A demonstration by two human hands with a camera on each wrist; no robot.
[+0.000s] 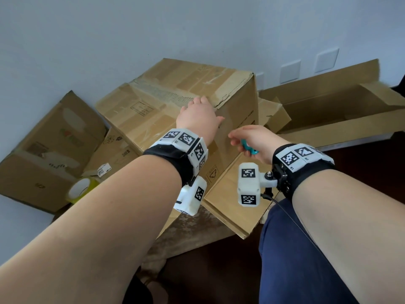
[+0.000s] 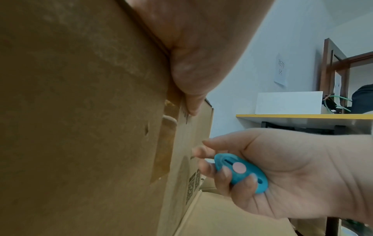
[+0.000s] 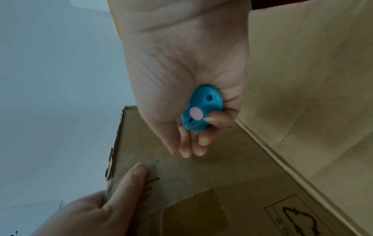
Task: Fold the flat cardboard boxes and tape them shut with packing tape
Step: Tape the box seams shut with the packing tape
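A worn cardboard box stands folded up in front of me, with old tape marks on its top. My left hand holds its top right edge, fingers flat on the top and thumb pressed on the side face. My right hand hovers just right of that side face, apart from the box. Its curled fingers grip a small teal cutter with a pink button, which also shows as the teal cutter in the right wrist view. A roll of packing tape lies low on the left, beside my left forearm.
Flattened cardboard boxes lean against the white wall on the left. An open box with raised flaps sits to the right. A loose cardboard flap juts toward my knee. A desk with a yellow edge stands farther right.
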